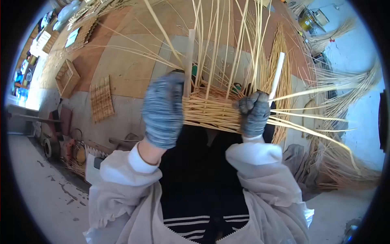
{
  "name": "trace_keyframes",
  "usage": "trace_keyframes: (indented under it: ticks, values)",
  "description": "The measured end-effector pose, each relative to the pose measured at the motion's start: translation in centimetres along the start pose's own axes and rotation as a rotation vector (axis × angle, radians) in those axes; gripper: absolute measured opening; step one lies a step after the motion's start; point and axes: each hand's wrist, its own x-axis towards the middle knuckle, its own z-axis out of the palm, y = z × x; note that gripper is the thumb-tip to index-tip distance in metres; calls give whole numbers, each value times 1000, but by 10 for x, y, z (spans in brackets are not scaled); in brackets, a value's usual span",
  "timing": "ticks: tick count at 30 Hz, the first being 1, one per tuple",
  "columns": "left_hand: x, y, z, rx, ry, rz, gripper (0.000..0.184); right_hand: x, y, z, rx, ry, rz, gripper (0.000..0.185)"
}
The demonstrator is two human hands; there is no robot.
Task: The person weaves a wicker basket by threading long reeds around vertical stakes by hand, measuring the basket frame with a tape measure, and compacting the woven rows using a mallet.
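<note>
A half-woven wicker basket [212,112] is in front of my lap, its tall upright stakes [210,53] rising from the woven band. A flat wooden post [189,61] stands at its left corner and a white rod [277,75] at its right. My left hand [163,112], in a blue-grey glove, is at the left corner beside the post; its fingers are smeared by motion. My right hand [255,112], in a dark grey glove, is closed round the basket's right end. Loose willow rods [313,122] stick out to the right past that hand.
A long bundle of willow rods [279,49] lies behind the basket to the right. More bundles [345,162] rest along the right side. On the floor at left are a woven mat [101,99] and a small wooden box [67,78]. Tools [75,148] lie at lower left.
</note>
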Motion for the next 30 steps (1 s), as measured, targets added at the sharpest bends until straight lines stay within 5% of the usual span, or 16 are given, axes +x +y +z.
trace_keyframes:
  ticks: [2, 3, 4, 6, 7, 8, 9, 11, 14, 16, 18, 20, 21, 23, 28, 30]
  values:
    - [-4, 22, 35, -143, -460, -233, 38, -9, 6, -12, 143, -130, -7, 30]
    - [7, 15, 54, -117, -947, -314, 33, -19, -4, -8, 140, -47, 103, 27]
    - [1, 13, 57, -140, -914, -333, 33, -15, -11, -28, 209, -308, 162, 19]
    - [6, 4, 57, -325, -1182, -165, 32, -10, -45, -47, -20, -282, 400, 11]
    - [-2, 11, 52, -400, -1072, -308, 38, 10, -56, -52, -223, -471, 361, 15]
    - [-10, 15, 58, -395, -1079, -301, 38, 24, -64, -26, -875, -540, -89, 21]
    - [-22, 16, 70, -266, -874, -316, 38, 46, -70, 13, -1214, -454, -72, 27]
    - [-19, 37, 75, 57, -728, -404, 44, 134, 1, 17, -1515, -368, -1135, 30]
    - [-12, 33, 71, 55, -769, -461, 36, 140, 15, -20, -1095, -425, -690, 34]
    - [-8, 11, 60, -46, -835, -399, 42, 39, -62, -6, -366, -72, -127, 36]
    - [16, -13, 59, -300, -1079, 257, 48, 8, -35, -60, -213, -178, -330, 28]
    - [33, -25, 112, -772, -937, -763, 56, 6, -38, -52, -146, -61, -277, 23]
    - [42, -5, 121, -765, -961, -758, 56, 1, -46, -47, -86, 21, -239, 18]
    - [80, 39, 123, 157, -1131, -598, 67, -13, -73, -22, -161, -48, -192, 16]
    - [76, 57, 102, 147, -1087, -474, 67, -28, -66, -27, -169, -175, -296, 10]
    - [50, 85, 102, 462, 18, 464, 64, -14, -82, -72, -268, -162, -315, 9]
